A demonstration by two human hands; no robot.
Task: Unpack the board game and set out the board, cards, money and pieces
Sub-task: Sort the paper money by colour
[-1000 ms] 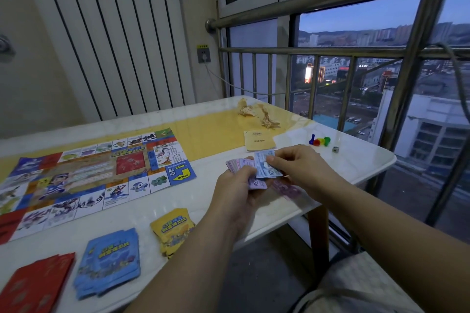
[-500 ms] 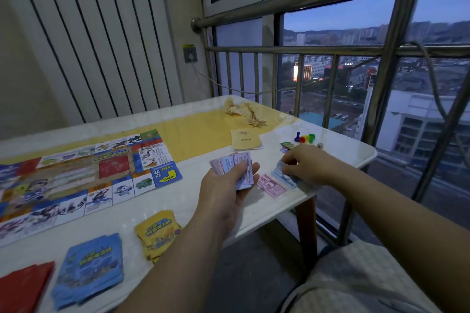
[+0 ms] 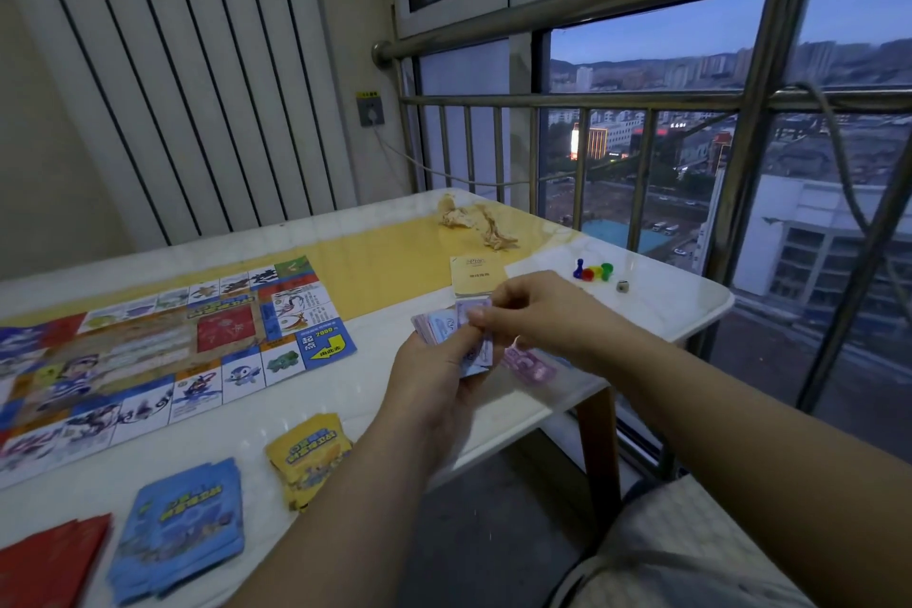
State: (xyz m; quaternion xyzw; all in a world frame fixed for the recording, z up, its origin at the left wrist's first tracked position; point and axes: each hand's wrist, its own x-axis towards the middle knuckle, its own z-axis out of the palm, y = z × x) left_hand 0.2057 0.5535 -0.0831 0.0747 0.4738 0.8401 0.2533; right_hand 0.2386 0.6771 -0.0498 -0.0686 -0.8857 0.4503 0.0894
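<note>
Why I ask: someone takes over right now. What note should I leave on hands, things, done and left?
Left hand holds the money stack; right hand pinches its top bill.
Done: board unfolded; red deck, blue deck, yellow deck, pawns and die set out on the table.
One purple bill lies on the table under the right wrist.
Left, probably: lay out the remaining money.

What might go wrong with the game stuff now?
The pink note lies near the table edge; an arm might brush it off. The money fanned in the left hand may slip as the right hand pinches a note. The die sits near the corner and might roll off.
</note>
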